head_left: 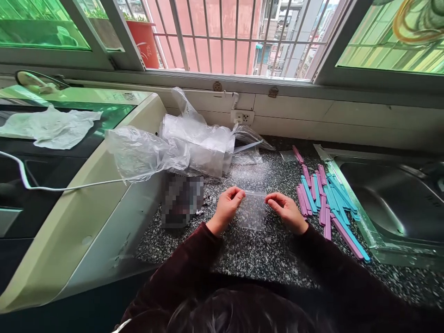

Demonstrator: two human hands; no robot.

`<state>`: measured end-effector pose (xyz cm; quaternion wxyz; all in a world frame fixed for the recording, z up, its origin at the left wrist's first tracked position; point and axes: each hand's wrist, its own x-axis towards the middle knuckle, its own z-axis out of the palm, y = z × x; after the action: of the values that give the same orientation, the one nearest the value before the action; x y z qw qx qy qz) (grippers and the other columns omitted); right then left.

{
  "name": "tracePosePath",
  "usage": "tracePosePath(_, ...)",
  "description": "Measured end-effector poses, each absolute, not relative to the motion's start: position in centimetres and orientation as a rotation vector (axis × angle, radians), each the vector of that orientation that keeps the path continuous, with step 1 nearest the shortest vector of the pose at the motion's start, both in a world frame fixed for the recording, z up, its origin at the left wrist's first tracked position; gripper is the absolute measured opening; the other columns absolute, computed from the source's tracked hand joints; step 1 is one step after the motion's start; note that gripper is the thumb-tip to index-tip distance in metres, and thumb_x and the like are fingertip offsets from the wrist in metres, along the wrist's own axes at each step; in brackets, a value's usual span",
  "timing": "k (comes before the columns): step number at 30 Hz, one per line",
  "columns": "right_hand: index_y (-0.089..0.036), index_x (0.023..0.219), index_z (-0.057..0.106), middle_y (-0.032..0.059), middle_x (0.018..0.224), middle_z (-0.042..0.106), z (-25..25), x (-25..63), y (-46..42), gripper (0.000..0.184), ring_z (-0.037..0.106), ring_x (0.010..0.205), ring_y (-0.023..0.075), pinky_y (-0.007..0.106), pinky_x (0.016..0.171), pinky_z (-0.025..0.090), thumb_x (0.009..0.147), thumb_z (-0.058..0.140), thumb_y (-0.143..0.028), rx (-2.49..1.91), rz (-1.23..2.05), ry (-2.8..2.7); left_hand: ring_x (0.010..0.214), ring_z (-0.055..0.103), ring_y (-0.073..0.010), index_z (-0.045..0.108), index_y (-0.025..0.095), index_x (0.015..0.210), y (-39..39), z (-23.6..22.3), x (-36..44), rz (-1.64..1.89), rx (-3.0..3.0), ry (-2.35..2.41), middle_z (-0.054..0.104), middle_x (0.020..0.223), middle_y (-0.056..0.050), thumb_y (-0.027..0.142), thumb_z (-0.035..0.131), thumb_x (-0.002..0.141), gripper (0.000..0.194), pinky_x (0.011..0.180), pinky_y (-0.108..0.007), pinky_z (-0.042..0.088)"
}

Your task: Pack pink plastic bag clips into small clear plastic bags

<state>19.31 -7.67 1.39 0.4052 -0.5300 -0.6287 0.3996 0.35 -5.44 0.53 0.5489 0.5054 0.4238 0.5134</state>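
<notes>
Between my hands hangs a small clear zip bag (pixel 252 212), its top edge stretched level and looking flat. My left hand (pixel 227 208) pinches the bag's upper left corner. The upper right corner is gripped by my right hand (pixel 286 212), thumb against fingers. To the right of that hand lies a loose heap of flat plastic strips, some purple (pixel 323 209) and some blue (pixel 338 196). Another small clear bag (pixel 288 156) rests behind the heap. Left of my left hand is a blurred-out patch, with small shiny bits beside it that I cannot make out.
Crumpled clear plastic bags (pixel 201 138) are piled at the back of the speckled countertop (pixel 256 259). A steel sink (pixel 391 199) is at the right. On the left stands a washing machine (pixel 104 185) with a white cable (pixel 76 188) across it. A socket (pixel 243 117) is on the wall.
</notes>
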Motion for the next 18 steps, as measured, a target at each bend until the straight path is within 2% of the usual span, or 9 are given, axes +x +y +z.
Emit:
tracePosePath(8, -0.018, 0.061, 0.057, 0.0001, 0.06, 0.058, 1.61, 18.27, -8.37, 0.026, 0.051, 0.059, 0.0127, 0.026, 0.059, 0.041, 0.074, 0.057, -0.04, -1.327, 1.09, -1.763, 0.045, 0.033, -0.0054, 0.051, 0.016, 0.061, -5.23, 0.26, 0.47, 1.305, 1.082, 1.038, 0.041, 0.048, 0.006, 0.055, 0.062, 0.066, 0.041, 0.045, -0.021, 0.026)
tracePosePath(13, -0.018, 0.062, 0.056, 0.0002, 0.061, 0.058, 1.46, 18.37, -8.33, 0.026, 0.051, 0.06, 0.0127, 0.026, 0.06, 0.041, 0.074, 0.057, -0.041, -1.304, 1.106, -1.761, 0.043, 0.033, -0.0054, 0.052, 0.016, 0.061, -5.07, -0.02, 0.42, 1.307, 1.066, 1.019, 0.04, 0.047, 0.006, 0.054, 0.063, 0.066, 0.04, 0.044, -0.021, 0.026)
tracePosePath(18, -0.018, 0.077, 0.06, 0.0005, 0.069, 0.06, 1.48, 18.6, -8.23, 0.029, 0.053, 0.063, 0.0134, 0.026, 0.061, 0.043, 0.071, 0.061, -0.047, -1.309, 1.169, -1.562, 0.044, 0.034, -0.0059, 0.053, 0.016, 0.061, -5.51, 0.03, 0.76, 1.192, 1.118, 0.988, 0.04, 0.047, 0.006, 0.053, 0.062, 0.066, 0.039, 0.045, -0.021, 0.027)
